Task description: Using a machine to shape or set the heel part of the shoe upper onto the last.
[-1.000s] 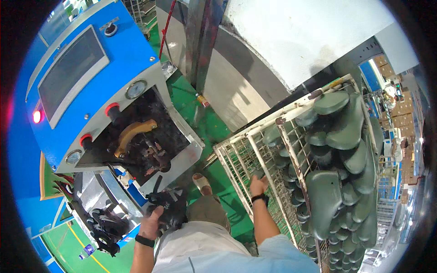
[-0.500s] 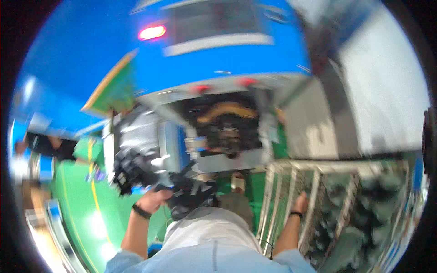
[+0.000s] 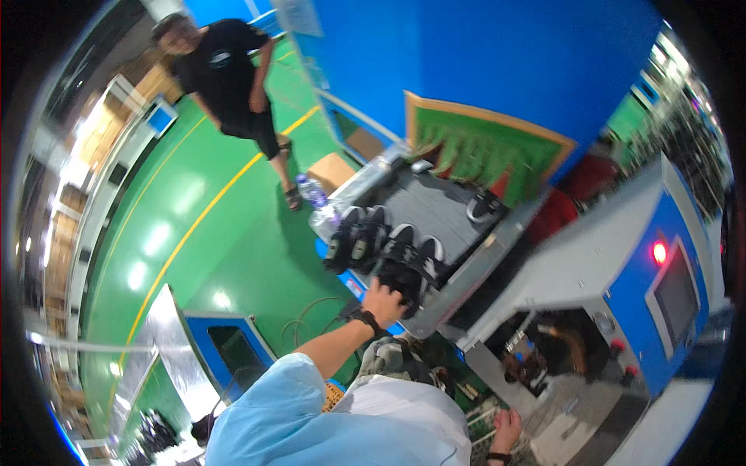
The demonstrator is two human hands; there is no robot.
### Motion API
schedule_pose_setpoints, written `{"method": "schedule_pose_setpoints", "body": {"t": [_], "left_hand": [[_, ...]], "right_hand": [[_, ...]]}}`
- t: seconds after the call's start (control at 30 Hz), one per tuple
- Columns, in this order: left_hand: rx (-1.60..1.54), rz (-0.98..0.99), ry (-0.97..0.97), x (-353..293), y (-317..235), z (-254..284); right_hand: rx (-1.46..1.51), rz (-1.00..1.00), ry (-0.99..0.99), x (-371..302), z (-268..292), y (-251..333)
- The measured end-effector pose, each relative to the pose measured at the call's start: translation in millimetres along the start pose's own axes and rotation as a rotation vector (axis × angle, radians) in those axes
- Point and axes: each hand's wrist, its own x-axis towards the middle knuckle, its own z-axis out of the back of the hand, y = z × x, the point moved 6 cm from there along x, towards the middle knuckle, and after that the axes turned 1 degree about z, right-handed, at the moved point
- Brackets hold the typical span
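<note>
My left hand [image 3: 382, 303] reaches out to the near end of a conveyor, its fingers closed on a black shoe [image 3: 400, 272]. Next to that shoe stands another black shoe [image 3: 427, 268] with a pale lining. Two more black shoes, a left one [image 3: 344, 239] and a right one [image 3: 371, 237], sit side by side along the conveyor's left edge. My right hand [image 3: 507, 429] hangs low at the right, beside the machine. Its fingers are loosely bent and apart, and nothing shows in them.
The conveyor's grey belt [image 3: 435, 203] carries a single black shoe [image 3: 483, 206] farther back, near a green fringed curtain [image 3: 482, 144]. A blue machine [image 3: 649, 311] with a lit red lamp stands at right. Plastic bottles [image 3: 312, 190] lie by the conveyor. A person [image 3: 225, 78] in black stands on the green floor.
My view has swung left, bringing the conveyor to the middle and the machine to the right. The metal rack at the right has mostly left view. My left hand now reaches over the conveyor's shoes.
</note>
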Motion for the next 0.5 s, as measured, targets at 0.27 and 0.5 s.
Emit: {"method": "schedule_pose_setpoints", "body": {"t": [0.27,0.5], "left_hand": [[-0.187,-0.159,0.021,-76.5,32.2,30.1],[-0.295,0.136,-0.109,-294.0,103.0,63.0]], "right_hand": [[-0.544,0.523,0.310,-17.4,-58.9,126.9],[-0.743,0.832,0.589,-11.6,-110.1,130.1]]}}
